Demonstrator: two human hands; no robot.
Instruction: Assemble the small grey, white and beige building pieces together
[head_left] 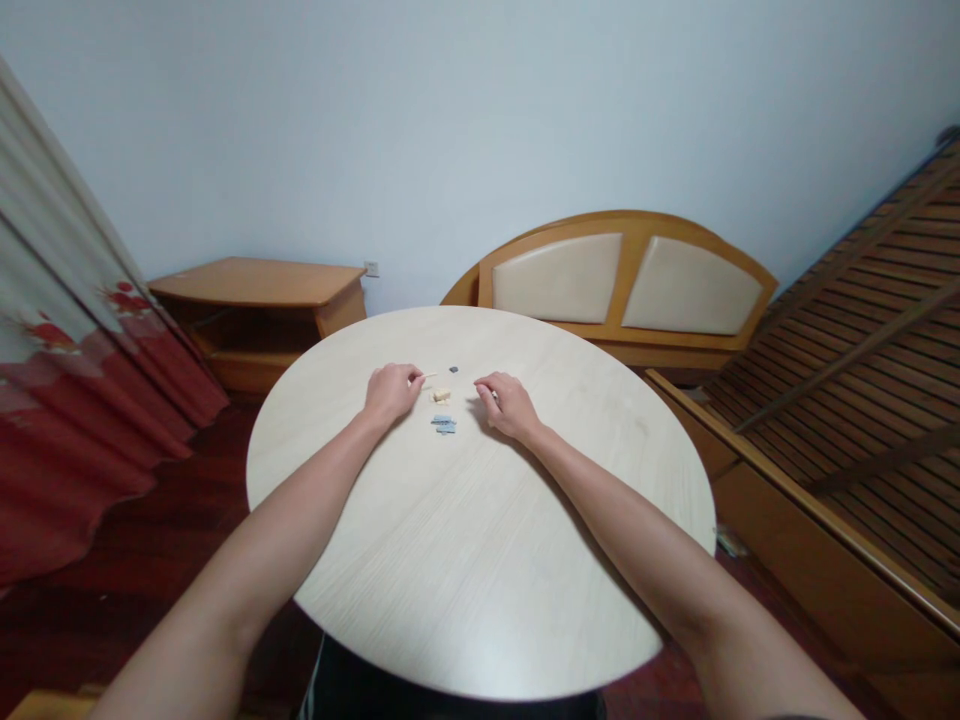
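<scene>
My left hand [391,391] is closed in a pinch on a thin pale stick [430,375], which points to the right above the tabletop. Across from it, my right hand [508,404] has its thumb and fingers curled together; whether anything small is between them I cannot make out. Between the hands lies a little group of cream-yellow pieces [441,396]. Nearer to me are flat blue-grey pieces [444,425] with a dark strip across them. A small dark grey piece [454,369] rests farther back. These parts are too small to name exactly.
Everything lies on a round pale wooden table [450,560]. Behind it stand a low wooden cabinet [262,282] and a headboard with cream panels [559,280]. A slatted bed frame [862,370] leans on the right, and a red and white curtain [82,400] hangs on the left.
</scene>
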